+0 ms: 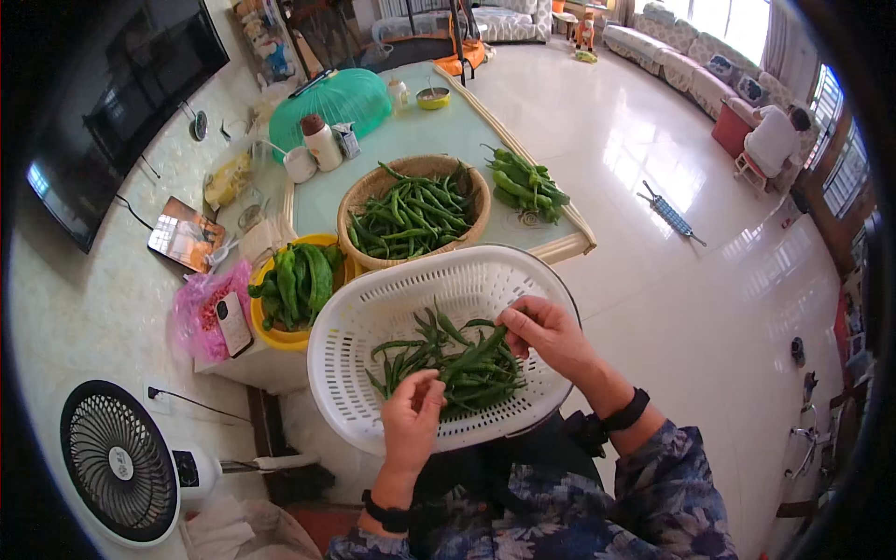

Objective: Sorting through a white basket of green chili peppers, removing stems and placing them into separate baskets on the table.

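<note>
A white perforated plastic basket (343, 420) rests before me, holding a heap of slim green chili peppers (476, 378). My right hand (546, 332) pinches a green pepper near its end, above the heap's right side. Over the near left part of the heap is my left hand (416, 413), its thumb and fingers curled close together; whether anything is between them is unclear. Beyond the basket, a wicker basket (483, 203) full of green chilies stands on the table. Larger green peppers (301, 280) fill a yellow basin (262, 322) on the left.
More green peppers (525, 185) lie at the right of the glass-topped table (448, 129). A green mesh food cover (350, 105), a bottle (320, 143) and a white mug (299, 164) stand farther back. At lower left is an electric fan (119, 462). Another person (770, 140) sits far right.
</note>
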Motion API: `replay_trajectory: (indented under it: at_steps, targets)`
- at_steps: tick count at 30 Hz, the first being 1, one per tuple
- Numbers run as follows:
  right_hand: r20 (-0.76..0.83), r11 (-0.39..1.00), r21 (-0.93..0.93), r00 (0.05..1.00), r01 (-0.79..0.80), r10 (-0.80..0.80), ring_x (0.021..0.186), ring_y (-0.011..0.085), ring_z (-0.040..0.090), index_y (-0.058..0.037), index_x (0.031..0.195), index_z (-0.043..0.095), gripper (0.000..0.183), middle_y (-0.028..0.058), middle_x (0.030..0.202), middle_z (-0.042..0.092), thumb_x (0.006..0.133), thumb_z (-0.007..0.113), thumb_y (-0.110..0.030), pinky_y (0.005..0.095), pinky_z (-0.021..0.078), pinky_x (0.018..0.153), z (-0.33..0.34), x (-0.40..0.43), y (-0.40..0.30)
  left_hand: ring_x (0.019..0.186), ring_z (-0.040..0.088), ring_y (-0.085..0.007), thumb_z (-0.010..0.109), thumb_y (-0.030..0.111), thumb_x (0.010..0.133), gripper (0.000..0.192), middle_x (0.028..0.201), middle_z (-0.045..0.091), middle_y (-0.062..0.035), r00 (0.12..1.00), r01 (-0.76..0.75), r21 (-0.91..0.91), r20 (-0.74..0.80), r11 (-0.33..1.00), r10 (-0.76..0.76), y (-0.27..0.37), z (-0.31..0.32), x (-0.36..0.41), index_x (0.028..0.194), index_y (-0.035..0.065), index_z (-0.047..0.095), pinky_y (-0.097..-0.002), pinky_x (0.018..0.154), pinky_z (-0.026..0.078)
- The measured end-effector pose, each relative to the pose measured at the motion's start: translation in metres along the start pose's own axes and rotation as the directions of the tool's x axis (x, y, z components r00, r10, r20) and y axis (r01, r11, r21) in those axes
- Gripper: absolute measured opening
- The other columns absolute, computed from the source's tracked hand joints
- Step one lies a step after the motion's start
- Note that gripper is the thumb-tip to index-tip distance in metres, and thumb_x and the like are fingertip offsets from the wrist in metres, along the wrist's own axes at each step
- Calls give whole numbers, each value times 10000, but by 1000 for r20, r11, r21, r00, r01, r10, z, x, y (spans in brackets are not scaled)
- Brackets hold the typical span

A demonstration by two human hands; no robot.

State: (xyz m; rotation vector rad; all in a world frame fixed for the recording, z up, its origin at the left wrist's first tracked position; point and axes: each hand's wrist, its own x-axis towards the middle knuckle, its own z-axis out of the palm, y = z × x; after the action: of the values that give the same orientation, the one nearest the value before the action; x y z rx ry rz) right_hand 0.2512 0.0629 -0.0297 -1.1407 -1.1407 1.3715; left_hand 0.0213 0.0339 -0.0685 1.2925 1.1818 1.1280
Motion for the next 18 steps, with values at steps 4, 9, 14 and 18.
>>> replay_trajectory:
  at_steps: [4, 9, 14, 18]
  targets:
    - [-37, 994, -86, 996, 72, -76, 569, 55, 526, -19, 870, 584, 244, -6, 670, 575, 958, 542, -242, 200, 423, 508, 0, 18, -21, 713, 587, -111, 631, 174, 887, 218, 818, 646, -70, 980, 86, 263, 151, 961, -129, -6, 3, -3, 1021, 3, 630, -246, 657, 474]
    - [-90, 940, -6, 936, 341, -340, 895, 133, 592, 47, 1282, 439, 438, 118, 1124, 618, 954, 543, -223, 260, 498, 744, 9, 53, -32, 690, 584, -93, 615, 177, 894, 227, 786, 643, -49, 946, -19, 365, 308, 931, -102, -9, 5, -13, 1042, 5, 633, -247, 632, 469]
    - [163, 989, -90, 982, 114, -98, 1035, 149, 570, 24, 1336, 394, 477, 134, 1237, 559, 968, 526, -249, 281, 499, 822, -8, 47, 1, 701, 593, -93, 597, 162, 904, 219, 813, 657, -46, 920, 99, 345, 326, 933, -219, -12, 2, -16, 1058, 11, 635, -239, 634, 472]
    - [204, 998, -67, 979, 2, 12, 855, 120, 621, 12, 1169, 559, 340, 81, 999, 660, 970, 520, -261, 267, 519, 755, -20, 21, -7, 663, 575, -104, 607, 146, 883, 194, 762, 642, -61, 938, 114, 274, 286, 955, -194, -10, 1, -11, 996, -9, 643, -245, 625, 463]
